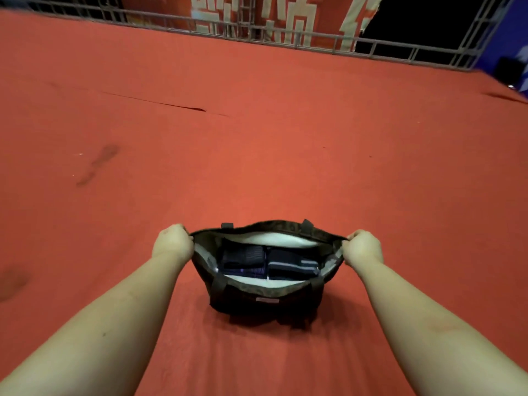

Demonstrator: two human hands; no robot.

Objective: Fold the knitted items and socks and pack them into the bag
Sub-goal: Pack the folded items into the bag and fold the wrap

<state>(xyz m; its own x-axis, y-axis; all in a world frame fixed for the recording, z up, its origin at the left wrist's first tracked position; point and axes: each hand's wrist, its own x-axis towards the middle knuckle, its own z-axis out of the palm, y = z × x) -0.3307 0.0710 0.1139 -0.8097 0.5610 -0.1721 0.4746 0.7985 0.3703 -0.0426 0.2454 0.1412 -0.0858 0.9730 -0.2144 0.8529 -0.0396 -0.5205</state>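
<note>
A dark tote bag (265, 301) with a pale lining stands on the red cloth surface (257, 152), its mouth stretched wide. My left hand (173, 242) grips the left end of the rim and my right hand (362, 247) grips the right end, both with curled fingers. Inside lie folded dark items: a navy ribbed piece (243, 257) on the left and a dark piece with pale stripes (291, 265) on the right. A white folded item (271, 238) lies against the bag's far wall.
The red cloth stretches far ahead and to both sides, with a crease (160, 102) at the upper left and dark stains (97, 164) at the left. A metal railing (285, 38) with a red banner behind it runs along the far edge.
</note>
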